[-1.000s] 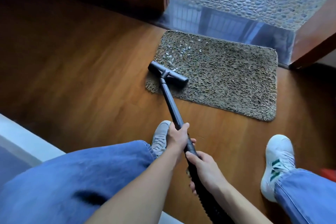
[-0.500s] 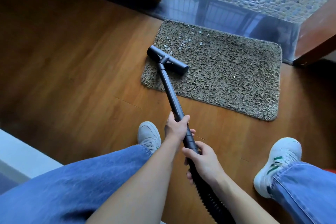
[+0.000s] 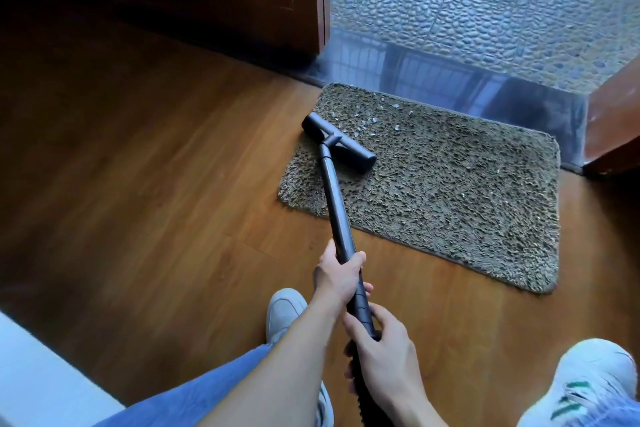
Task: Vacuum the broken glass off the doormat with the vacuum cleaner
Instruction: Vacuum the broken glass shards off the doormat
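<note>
Broken glass [image 3: 367, 123] lies scattered on the far-left part of the shaggy doormat [image 3: 450, 191], which sits on a wooden floor [image 3: 156, 184] against a dark threshold [image 3: 450, 80] with pebbled paving beyond. I see the vacuum head [image 3: 341, 144] lying crosswise on the doormat beside the shards, its wand [image 3: 334, 204] running back toward me. My left hand [image 3: 337, 276] grips the wand and my right hand [image 3: 388, 354] clasps it lower down.
</note>
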The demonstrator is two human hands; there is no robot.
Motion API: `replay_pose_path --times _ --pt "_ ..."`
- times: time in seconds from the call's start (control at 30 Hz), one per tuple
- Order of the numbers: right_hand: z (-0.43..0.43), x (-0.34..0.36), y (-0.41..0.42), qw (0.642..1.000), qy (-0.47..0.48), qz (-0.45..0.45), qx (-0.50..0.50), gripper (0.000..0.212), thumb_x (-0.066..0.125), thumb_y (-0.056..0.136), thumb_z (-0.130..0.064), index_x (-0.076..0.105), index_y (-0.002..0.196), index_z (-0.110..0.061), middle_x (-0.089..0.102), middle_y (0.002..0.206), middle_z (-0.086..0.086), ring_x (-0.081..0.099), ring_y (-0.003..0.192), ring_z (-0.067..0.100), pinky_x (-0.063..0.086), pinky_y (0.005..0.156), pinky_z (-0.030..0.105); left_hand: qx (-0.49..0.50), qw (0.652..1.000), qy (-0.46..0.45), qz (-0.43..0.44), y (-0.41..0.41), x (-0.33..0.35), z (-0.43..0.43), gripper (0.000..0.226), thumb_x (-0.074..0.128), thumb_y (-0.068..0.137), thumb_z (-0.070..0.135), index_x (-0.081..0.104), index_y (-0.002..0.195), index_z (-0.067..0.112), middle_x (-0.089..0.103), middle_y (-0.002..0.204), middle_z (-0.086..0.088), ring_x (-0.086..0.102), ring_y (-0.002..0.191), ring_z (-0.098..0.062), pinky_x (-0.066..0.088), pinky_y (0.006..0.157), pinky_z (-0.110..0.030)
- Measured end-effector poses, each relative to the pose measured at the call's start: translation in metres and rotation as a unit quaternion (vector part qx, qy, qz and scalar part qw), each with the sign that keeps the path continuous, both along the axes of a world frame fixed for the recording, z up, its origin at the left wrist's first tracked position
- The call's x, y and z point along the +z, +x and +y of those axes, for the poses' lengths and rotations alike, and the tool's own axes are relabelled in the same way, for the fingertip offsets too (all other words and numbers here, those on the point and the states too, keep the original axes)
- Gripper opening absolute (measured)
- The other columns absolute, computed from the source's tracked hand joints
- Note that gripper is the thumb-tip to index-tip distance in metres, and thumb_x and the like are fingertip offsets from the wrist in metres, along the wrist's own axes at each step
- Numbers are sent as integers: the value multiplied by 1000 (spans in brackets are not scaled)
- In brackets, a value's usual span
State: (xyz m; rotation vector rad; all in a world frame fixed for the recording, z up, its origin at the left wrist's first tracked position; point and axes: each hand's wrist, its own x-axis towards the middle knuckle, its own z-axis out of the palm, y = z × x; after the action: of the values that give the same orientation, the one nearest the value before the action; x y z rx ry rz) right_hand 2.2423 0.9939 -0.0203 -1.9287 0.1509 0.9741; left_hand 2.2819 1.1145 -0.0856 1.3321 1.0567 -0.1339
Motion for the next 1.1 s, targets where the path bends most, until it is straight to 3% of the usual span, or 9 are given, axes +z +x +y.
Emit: replay_pose_path --times 0.13,0.23,0.33,0.43,0.53,0.67,0.77,0.9,1.1 --pt "15 1 16 999 32 0 -42 4 68 91 -36 70 94 -33 68 60 6 67 47 28 60 51 49 -27 1000 -2 -13 21 0 12 23 63 93 20 54 112 10 63 79 -6 65 49 -23 56 54 -33" --pt "22 6 25 998 35 0 -51 6 67 93 -31 70 91 -26 64 58 7 65 44 26 57 46 40 -41 999 -9 -19 32 -2 20 28 64 93 21 54 117 10 63 80 -6 67 51 -23 58 56 -34" --pt "23 7 28 998 26 4 -48 8 66 94 -30 69 89 -25 62 56 7 64 44 26 57 45 40 -51 998 -8 -20 33 -3 20 27 65 93 23 54 114 10 63 80 -5 68 54 -25 62 61 -39" --pt "24 9 23 999 17 15 -32 9 63 94 -31 68 88 -26 63 53 7 64 43 29 58 47 46 -52 999 5 -16 23 -1 19 24 65 93 25 55 108 10 64 79 -4 69 55 -26 62 65 -45" --pt "23 13 10 1000 11 17 -16 8 63 93 -32 69 88 -34 64 56 7 66 44 29 58 48 44 -45 999 16 -13 7 4 19 24 65 93 24 54 106 8 63 79 -5 69 54 -26 61 64 -46" --pt "13 24 -10 999 -2 32 -13 16 65 93 -34 69 104 -44 66 61 10 67 45 29 56 47 36 -40 999 5 19 -18 11 11 42 65 94 25 50 128 6 64 90 -7 70 54 -25 60 54 -37" --pt "2 31 -22 999 -31 39 -11 26 66 87 -41 68 113 -43 72 68 8 70 49 27 58 52 35 -42 999 8 29 -33 18 -1 32 64 94 24 51 119 8 64 83 -6 69 53 -26 62 58 -42" --pt "-18 28 -37 996 -80 23 27 60 57 61 -69 66 119 -52 75 77 -2 75 71 20 62 76 37 -25 999 -5 33 -51 26 -19 22 63 94 21 49 105 9 61 77 -7 67 48 -27 58 55 -39" --pt "-37 41 -57 993 -108 19 46 45 67 72 -59 69 117 -51 76 77 -9 73 78 5 58 86 24 -6 999 -6 48 -74 40 -46 12 61 92 21 50 93 17 61 73 -5 69 49 -27 59 55 -42"
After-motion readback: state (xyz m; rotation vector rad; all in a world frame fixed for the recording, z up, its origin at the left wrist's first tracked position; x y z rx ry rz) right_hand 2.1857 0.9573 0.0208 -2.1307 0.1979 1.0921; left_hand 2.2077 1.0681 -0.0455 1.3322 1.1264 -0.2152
